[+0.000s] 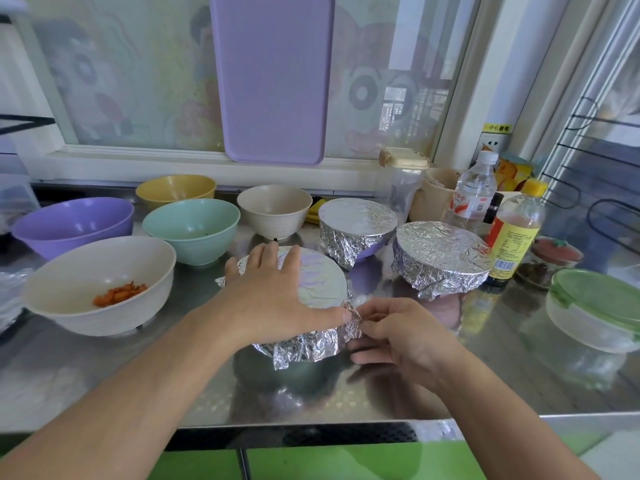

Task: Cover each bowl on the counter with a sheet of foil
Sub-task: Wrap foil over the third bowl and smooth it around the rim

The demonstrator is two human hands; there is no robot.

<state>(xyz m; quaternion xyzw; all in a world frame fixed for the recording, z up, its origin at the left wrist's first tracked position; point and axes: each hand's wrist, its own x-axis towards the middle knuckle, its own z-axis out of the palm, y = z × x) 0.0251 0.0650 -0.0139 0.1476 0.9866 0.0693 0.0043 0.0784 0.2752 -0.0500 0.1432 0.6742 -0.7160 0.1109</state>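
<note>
Here hands (311,317) crimp foil (322,285) (apparently snug).

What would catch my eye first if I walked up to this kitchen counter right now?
Probably the two hands at the front: the left hand presses flat on a foil-topped bowl while the right hand pinches the foil at its rim. Behind them to the right sit two bowls already wrapped in foil, and to the left a cluster of uncovered bowls, the nearest, a white bowl, holding orange food.
</note>
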